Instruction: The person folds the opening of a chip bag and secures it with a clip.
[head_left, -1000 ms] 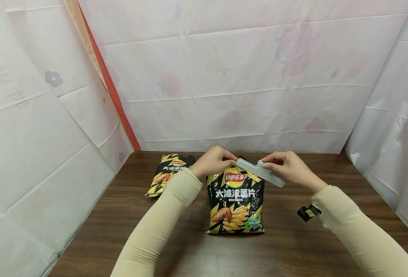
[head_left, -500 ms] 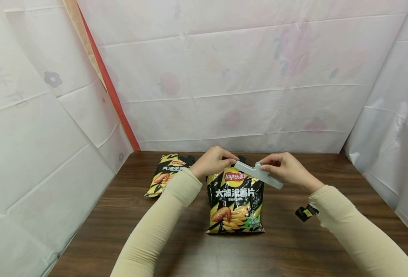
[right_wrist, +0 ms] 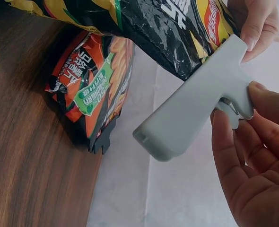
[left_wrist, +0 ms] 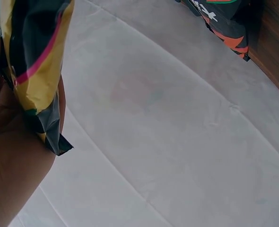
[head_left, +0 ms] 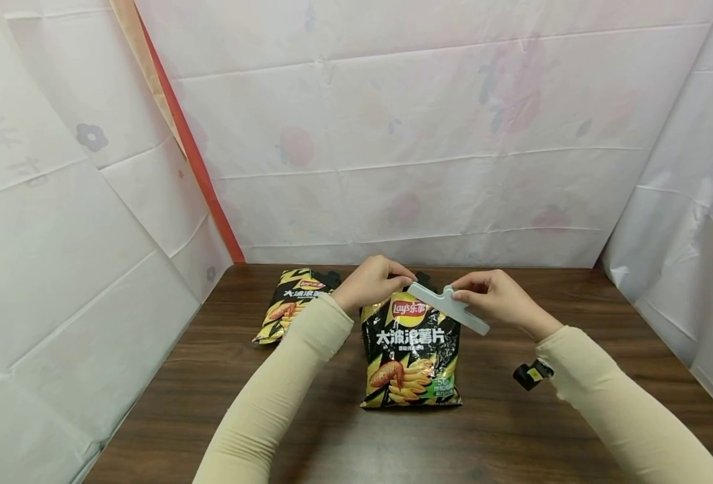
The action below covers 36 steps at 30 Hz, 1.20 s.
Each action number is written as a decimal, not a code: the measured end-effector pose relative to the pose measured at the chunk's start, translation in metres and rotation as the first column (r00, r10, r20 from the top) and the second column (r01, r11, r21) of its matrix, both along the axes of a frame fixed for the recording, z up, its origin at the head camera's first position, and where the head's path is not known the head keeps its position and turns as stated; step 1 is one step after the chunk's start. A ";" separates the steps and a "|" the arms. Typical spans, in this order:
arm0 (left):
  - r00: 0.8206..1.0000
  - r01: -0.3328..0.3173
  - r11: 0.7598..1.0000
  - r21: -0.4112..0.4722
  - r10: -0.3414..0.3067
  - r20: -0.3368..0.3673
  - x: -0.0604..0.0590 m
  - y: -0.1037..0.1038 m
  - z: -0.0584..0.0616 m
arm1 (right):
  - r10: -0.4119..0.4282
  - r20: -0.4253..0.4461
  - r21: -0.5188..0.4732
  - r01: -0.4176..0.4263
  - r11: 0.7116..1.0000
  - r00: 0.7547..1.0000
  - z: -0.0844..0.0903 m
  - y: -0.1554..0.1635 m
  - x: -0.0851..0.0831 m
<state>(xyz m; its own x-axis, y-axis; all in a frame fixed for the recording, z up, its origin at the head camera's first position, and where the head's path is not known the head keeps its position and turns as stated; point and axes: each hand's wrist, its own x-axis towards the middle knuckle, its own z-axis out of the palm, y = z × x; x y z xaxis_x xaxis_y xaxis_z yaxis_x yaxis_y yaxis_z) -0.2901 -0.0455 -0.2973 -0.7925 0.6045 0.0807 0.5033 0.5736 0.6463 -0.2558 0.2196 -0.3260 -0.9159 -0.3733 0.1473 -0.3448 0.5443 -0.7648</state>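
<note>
Hands grip: left hand [head_left: 371, 282] pinches chip bag [head_left: 413, 349], hiding its top; right hand [head_left: 494, 296] holds grey clip [head_left: 448, 308].

I see the head view evenly and softly lit, bright, with no single strong source. The white sheeting [head_left: 429, 134] around the scene looks slightly washed out. The dark wooden table [head_left: 332, 430] carries a faint sheen and only soft shadows under the sleeves and the standing chip bag [head_left: 412, 349]. Straight edges bend a little toward the corners of this wide view. In my left wrist view the left hand [left_wrist: 12, 156] sits very close, dark and blurred. My right wrist view is sharper, with small glints on the bag's foil and soft focus on the right hand [right_wrist: 253, 161].
</note>
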 end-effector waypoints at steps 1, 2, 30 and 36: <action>1.000 0.000 1.000 0.001 0.000 -0.001 0.000 0.000 0.000 | 0.001 0.001 -0.001 -0.001 1.000 1.000 0.000 0.000 0.000; 1.000 0.001 1.000 0.001 -0.001 -0.003 0.000 0.000 0.000 | 0.003 0.003 -0.003 -0.003 1.000 1.000 -0.001 0.000 0.000; 0.998 -0.045 0.999 0.026 0.046 -0.032 -0.001 -0.009 -0.003 | -0.009 0.109 -0.081 0.018 0.997 0.994 -0.004 -0.001 0.006; 0.992 -0.122 0.989 0.079 0.124 -0.023 0.000 -0.024 -0.010 | -0.028 0.134 -0.108 0.043 0.993 0.991 -0.007 0.001 0.006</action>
<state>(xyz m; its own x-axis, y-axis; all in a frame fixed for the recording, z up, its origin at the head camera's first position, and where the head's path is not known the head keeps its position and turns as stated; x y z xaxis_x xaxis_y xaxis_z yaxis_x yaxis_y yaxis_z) -0.2900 -0.0691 -0.3076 -0.8571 0.4938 0.1468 0.4508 0.5811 0.6776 -0.2501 0.2207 -0.3332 -0.9426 -0.3281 0.0626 -0.2186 0.4643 -0.8583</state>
